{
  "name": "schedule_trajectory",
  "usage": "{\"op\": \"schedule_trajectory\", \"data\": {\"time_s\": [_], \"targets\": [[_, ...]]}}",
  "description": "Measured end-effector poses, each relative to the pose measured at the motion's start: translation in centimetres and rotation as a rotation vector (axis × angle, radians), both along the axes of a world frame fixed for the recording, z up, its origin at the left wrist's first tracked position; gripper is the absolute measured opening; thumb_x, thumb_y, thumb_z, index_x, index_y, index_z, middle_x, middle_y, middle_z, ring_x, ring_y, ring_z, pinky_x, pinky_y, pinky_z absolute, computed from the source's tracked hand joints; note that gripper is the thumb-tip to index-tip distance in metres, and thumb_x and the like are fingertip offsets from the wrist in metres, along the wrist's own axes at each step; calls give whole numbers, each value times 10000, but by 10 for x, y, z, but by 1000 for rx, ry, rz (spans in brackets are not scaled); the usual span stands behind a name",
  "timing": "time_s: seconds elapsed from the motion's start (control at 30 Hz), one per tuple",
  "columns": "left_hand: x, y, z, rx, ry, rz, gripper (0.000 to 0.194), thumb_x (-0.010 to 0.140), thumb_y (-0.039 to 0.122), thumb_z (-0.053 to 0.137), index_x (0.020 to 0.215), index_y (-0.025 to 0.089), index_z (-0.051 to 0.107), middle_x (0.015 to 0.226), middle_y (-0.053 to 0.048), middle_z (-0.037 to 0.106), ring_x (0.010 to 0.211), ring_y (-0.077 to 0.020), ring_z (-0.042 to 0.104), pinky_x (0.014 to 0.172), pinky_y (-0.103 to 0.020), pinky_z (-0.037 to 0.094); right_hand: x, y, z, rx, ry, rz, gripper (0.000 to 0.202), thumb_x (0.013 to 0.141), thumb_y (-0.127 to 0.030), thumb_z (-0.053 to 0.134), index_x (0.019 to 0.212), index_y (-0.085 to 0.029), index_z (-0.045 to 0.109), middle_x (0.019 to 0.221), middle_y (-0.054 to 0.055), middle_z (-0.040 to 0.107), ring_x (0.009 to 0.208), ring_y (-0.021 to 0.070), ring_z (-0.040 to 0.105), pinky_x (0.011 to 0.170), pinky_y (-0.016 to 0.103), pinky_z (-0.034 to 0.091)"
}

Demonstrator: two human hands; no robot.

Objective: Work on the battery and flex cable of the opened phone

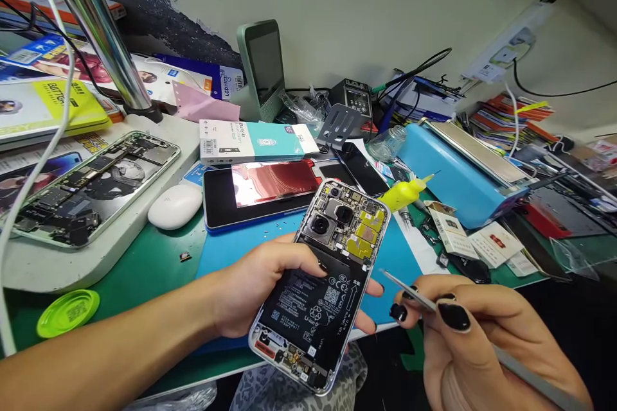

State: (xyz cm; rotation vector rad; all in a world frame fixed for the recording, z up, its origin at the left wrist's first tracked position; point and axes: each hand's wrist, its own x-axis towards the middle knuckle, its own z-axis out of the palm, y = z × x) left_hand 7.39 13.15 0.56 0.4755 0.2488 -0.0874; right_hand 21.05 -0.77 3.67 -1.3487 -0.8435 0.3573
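Note:
An opened smartphone (321,295) without its back cover lies tilted in my left hand (270,276). My thumb presses on its black battery (308,308), and fingers show past the far edge. At the phone's upper end are two camera modules, the circuit board and yellow-covered parts (364,237). My right hand (482,327) pinches a slim grey metal tool (429,302) with a narrow tip. That tip is close to the phone's right edge, apparently not touching it. Whether the tool is tweezers or a pry tool, I cannot tell.
Behind the phone, a blue mat (231,270) bears a phone screen (265,189) and a yellow bottle (405,192) with a needle tip. Another opened phone (96,192) rests on a white stand at left, near a white earbud case (175,207). A blue machine (448,173) stands right.

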Motion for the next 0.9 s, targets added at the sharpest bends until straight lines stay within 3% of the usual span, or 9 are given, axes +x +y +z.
{"op": "schedule_trajectory", "data": {"time_s": [0.2, 0.53, 0.8, 0.9], "targets": [[-1, 1, -5, -32, -89, -31, 540, 705, 313, 490, 1128, 42, 687, 930, -171, 754, 708, -186, 678, 711, -268, 497, 3, 0, -2, -30, 41, -31, 164, 800, -220, 760, 681, -208, 648, 705, -15, 664, 622, 122, 619, 609, 241, 533], [-1, 0, -5, -42, -136, -28, 532, 708, 302, 500, 1133, 39, 683, 963, -175, 756, 727, -179, 707, 683, -235, 508, 4, 2, -1, -67, -13, 16, 210, 836, -208, 717, 655, -194, 611, 672, -18, 648, 587, 103, 600, 577, 208, 505], [0, -1, -5, -19, -92, -20, 544, 674, 325, 544, 1115, 47, 699, 922, -171, 757, 700, -167, 692, 667, -228, 523, 2, 2, 0, -104, -54, -42, 192, 777, -199, 751, 638, -207, 619, 665, -27, 651, 624, 121, 621, 609, 218, 518], [0, -2, -3, 16, -66, 9, 528, 687, 310, 540, 1104, 27, 698, 900, -184, 752, 724, -177, 691, 670, -237, 532, -4, 0, 2, -141, -198, -135, 161, 751, -181, 752, 663, -223, 624, 708, -27, 668, 657, 127, 630, 587, 196, 507]]}}
